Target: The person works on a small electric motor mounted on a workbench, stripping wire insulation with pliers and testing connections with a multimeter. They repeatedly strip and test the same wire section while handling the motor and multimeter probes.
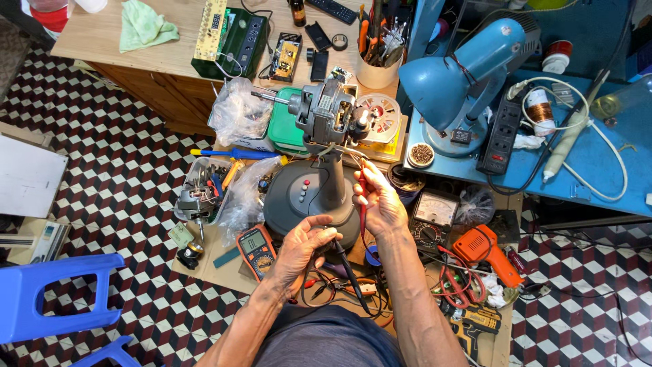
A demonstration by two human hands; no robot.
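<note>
A grey fan stand (309, 194) with a bare motor (326, 115) on top stands on the floor in front of me. My left hand (302, 251) grips a black probe (348, 268) near the stand's base, tip pointing down toward me. My right hand (377, 200) holds a red probe (363, 197), its upper end reaching toward the wires under the motor. An orange digital multimeter (257, 250) lies just left of my left hand.
An analog meter (432, 216), an orange glue gun (483, 253) and tangled leads (462, 282) lie to the right. A box of parts (204, 191) and plastic bags sit left. A blue desk lamp (462, 75) and power strip (502, 132) stand on the blue bench. A blue stool (47, 295) is at left.
</note>
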